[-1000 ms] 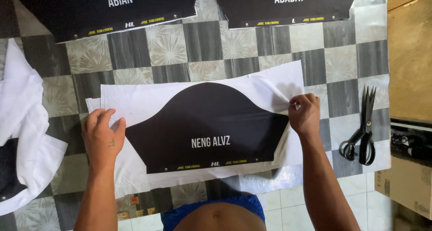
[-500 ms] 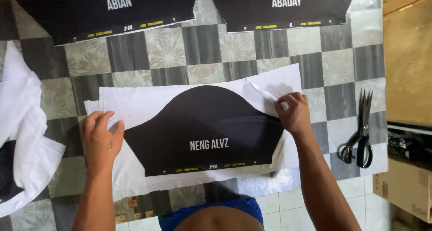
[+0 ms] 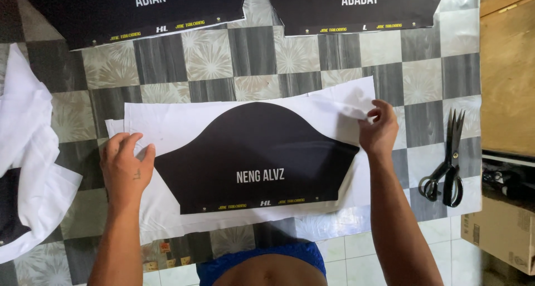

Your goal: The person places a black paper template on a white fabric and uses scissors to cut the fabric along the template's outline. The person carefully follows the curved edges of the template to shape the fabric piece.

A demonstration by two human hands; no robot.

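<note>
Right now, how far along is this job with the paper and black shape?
Done: two black printed panels lie at the table's far edge. In hand: left hand flat on the white paper sheet; right hand pinches its upper right corner beside the black curved panel. Black scissors lie untouched.

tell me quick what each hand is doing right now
Left hand: open, pressed flat on the white paper sheet.
Right hand: fingers pinched on the sheet's upper right corner.
</note>
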